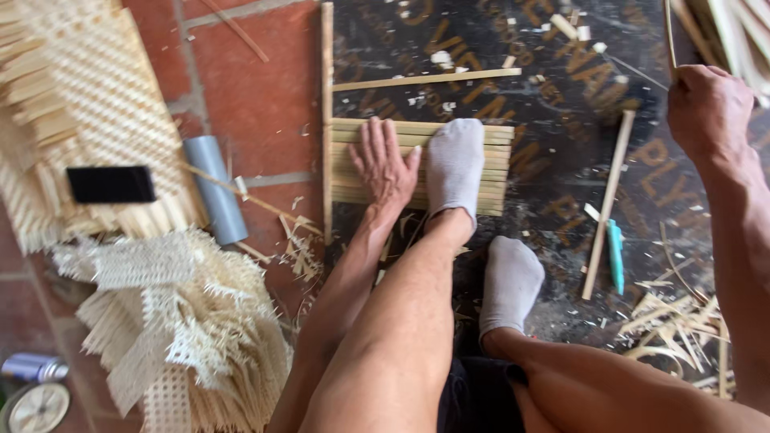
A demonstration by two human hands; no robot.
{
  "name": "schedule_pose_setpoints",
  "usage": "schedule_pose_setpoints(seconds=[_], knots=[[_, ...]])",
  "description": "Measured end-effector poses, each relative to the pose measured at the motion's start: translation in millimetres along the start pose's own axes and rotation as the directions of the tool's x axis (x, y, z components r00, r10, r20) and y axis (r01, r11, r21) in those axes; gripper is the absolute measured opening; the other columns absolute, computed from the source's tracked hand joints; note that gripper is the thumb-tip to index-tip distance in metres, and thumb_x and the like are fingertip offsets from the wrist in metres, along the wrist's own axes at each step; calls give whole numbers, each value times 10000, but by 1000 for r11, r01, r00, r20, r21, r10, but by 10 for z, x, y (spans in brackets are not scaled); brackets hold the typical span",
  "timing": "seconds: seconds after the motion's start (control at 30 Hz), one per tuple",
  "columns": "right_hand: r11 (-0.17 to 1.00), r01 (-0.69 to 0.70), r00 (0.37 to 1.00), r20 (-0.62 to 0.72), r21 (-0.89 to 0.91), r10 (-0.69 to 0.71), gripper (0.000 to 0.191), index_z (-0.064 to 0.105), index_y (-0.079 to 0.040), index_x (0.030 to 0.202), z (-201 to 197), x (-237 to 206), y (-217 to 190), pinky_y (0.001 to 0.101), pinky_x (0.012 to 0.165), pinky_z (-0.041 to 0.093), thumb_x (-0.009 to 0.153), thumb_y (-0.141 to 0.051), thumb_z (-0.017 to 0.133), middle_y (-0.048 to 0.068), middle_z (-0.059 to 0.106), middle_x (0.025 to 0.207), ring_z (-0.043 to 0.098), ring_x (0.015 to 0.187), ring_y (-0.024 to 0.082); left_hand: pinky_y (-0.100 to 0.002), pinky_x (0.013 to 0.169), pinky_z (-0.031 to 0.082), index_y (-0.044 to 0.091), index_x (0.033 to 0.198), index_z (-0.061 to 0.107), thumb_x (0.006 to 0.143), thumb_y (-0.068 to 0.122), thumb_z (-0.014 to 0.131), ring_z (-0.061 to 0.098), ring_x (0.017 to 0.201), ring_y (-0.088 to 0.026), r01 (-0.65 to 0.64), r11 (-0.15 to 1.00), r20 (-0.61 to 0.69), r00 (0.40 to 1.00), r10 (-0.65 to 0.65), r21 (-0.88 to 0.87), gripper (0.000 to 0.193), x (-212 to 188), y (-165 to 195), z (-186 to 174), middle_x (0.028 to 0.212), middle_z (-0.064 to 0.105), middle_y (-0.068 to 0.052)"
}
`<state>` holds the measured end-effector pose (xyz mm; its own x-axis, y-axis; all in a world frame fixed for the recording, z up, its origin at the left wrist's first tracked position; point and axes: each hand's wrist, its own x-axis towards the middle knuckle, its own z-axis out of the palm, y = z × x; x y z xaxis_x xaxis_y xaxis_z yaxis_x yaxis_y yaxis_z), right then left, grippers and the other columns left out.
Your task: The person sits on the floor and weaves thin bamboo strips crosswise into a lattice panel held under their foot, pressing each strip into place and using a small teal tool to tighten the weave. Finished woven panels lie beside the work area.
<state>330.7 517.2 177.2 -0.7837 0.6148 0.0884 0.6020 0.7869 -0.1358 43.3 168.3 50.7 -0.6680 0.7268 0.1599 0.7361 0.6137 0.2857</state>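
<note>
A: What lies at the far left?

B: A woven mat (96,104) on the tile floor (257,96), with one black block (111,184) on it. Beside it lies one grey tube (214,188), and below that a heap of frayed woven scraps (176,321). A small can (34,367) sits in the bottom corner.

A: And the strips?

B: A flat row of pale bamboo strips (497,160) lies side by side on the dark board (545,48), thin, straight, straw-coloured. One upright strip (326,120) runs along their left ends, and one loose strip (425,78) lies across just above them.

A: Where is the left hand?

B: The left hand (385,164) rests flat on the row, fingers spread, palm down, gripping nothing. One grey-socked foot (454,172) presses the row just beside it; the second foot (509,281) stands nearer, off the row.

A: Further right?

B: One stick (607,204) lies slanted on the board, with one teal tool (615,256) just beside it, both well apart from the row.

A: The right hand?

B: The right hand (707,108) is raised at the upper right, closed around a thin sliver (668,36). Shavings (674,321) lie below.
</note>
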Motion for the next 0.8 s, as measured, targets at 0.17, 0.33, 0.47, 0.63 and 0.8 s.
schedule_pose_setpoints(seconds=[0.17, 0.33, 0.47, 0.63, 0.8], knots=[[849, 191, 959, 90, 492, -269, 175, 769, -109, 1178, 343, 225, -647, 313, 771, 586, 1052, -160, 659, 69, 731, 985, 697, 835, 192, -720, 1223, 136, -2, 1556, 357, 998, 555, 533, 217, 1564, -393, 11, 1000, 13, 1000, -11, -6, 808, 80, -49, 52, 1651, 282, -225], [886, 315, 883, 237, 339, -405, 192, 804, -209, 1174, 599, 589, -1070, 318, 716, 595, 1010, -227, 705, -4, 772, 1019, 718, 811, 180, -707, 1248, 69, -35, 1562, 345, 1012, 546, 509, 152, 1594, -379, -5, 1000, 27, 1000, 5, -3, 817, 111, -77, 13, 1684, 204, -239], [881, 306, 889, 224, 360, -400, 208, 807, -240, 1164, 676, 719, -1359, 348, 730, 603, 988, -217, 699, -17, 781, 1067, 737, 859, 189, -695, 1253, 41, -56, 1567, 295, 996, 547, 520, 121, 1600, -376, -38, 999, 58, 998, 39, -23, 860, 140, -107, 3, 1696, 158, -243], [897, 307, 891, 236, 317, -388, 196, 806, -243, 1142, 624, 715, -1639, 365, 743, 605, 987, -195, 694, -13, 785, 1103, 749, 899, 207, -691, 1270, 39, -46, 1587, 228, 1011, 543, 526, 103, 1611, -381, -78, 993, 22, 997, 80, -87, 876, 117, -140, 21, 1705, 129, -252], [916, 372, 917, 92, 150, -388, 228, 815, -224, 1115, 471, 559, -1654, 394, 750, 559, 946, -118, 705, 7, 709, 965, 693, 966, 235, -664, 1287, 42, 13, 1602, 225, 1014, 579, 520, 118, 1618, -367, -114, 987, -40, 993, 110, -109, 869, 73, -117, 38, 1713, 151, -209]])
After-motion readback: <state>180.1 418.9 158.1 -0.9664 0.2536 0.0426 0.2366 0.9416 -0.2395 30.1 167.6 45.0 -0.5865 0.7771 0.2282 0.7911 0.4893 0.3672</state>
